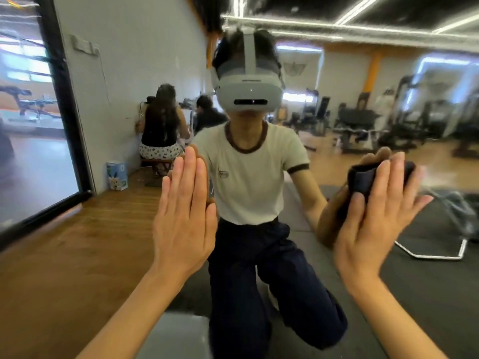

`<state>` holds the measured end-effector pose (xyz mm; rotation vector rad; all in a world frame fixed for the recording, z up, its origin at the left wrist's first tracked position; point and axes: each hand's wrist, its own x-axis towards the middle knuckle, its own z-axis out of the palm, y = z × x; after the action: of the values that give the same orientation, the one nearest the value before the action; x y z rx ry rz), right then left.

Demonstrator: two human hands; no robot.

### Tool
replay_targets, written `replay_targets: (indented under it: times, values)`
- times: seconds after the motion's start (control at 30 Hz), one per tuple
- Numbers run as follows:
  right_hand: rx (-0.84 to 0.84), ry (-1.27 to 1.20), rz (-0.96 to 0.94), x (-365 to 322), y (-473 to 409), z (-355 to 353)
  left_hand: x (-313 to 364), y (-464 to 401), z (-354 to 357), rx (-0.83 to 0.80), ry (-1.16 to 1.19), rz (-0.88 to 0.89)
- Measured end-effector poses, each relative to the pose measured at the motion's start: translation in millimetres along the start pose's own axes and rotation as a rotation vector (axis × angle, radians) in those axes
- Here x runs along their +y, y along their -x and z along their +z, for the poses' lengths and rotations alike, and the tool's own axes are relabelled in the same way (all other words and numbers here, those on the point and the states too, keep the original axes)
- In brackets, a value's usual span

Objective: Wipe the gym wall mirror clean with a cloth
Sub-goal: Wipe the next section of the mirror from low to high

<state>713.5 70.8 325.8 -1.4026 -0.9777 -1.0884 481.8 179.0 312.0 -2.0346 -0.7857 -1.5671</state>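
Mirror (337,120): reflects gym clearly. Left hand (185,216) flat on glass, fingers together. Right hand (373,218) presses dark bunched cloth (365,180) to glass, fingers spread.

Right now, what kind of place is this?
Most likely a gym: the wall mirror reflects weight machines and benches on a wood floor, with dark rubber matting underfoot.

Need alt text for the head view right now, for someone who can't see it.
The right hand presses a dark cloth flat against the gym wall mirror, while the left hand rests open-palmed on the glass. The mirror reflects the kneeling person and gym machines behind.
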Motion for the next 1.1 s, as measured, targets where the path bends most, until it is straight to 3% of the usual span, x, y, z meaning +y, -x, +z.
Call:
replay_targets:
  times: [0.07,0.17,0.27,0.33,0.43,0.53,0.6,0.67,0.73,0.8,0.93,1.1]
  values:
    - [-0.022,-0.023,-0.085,-50,12,20,0,0,1,0.002,-0.009,-0.004]
    - [-0.135,-0.004,-0.493,-108,39,42,-4,1,1,-0.013,0.009,0.006]
    - [-0.127,0.075,-0.645,-76,37,39,-3,1,1,-0.005,0.001,0.003]
    - [-0.118,0.077,-0.540,-29,30,22,0,1,2,0.004,-0.009,-0.009]
    - [-0.106,0.067,-0.211,38,32,-9,-1,1,1,0.011,-0.003,-0.017]
    - [-0.058,0.014,-0.013,25,39,-10,3,4,1,0.015,0.019,-0.027]
    - [-0.110,-0.008,-0.165,-16,50,7,16,13,5,-0.006,0.033,-0.041]
    - [-0.199,-0.026,-0.463,-46,63,17,29,24,10,-0.021,0.047,-0.061]
    - [-0.215,-0.006,-0.660,-36,61,15,37,33,15,-0.014,0.048,-0.076]
    - [-0.166,0.019,-0.646,4,49,4,36,34,16,-0.007,0.032,-0.080]
    - [-0.099,-0.011,-0.416,73,37,-19,32,33,15,-0.027,-0.004,-0.068]
    - [-0.107,-0.111,-0.390,68,38,-14,33,37,8,-0.060,-0.037,-0.058]
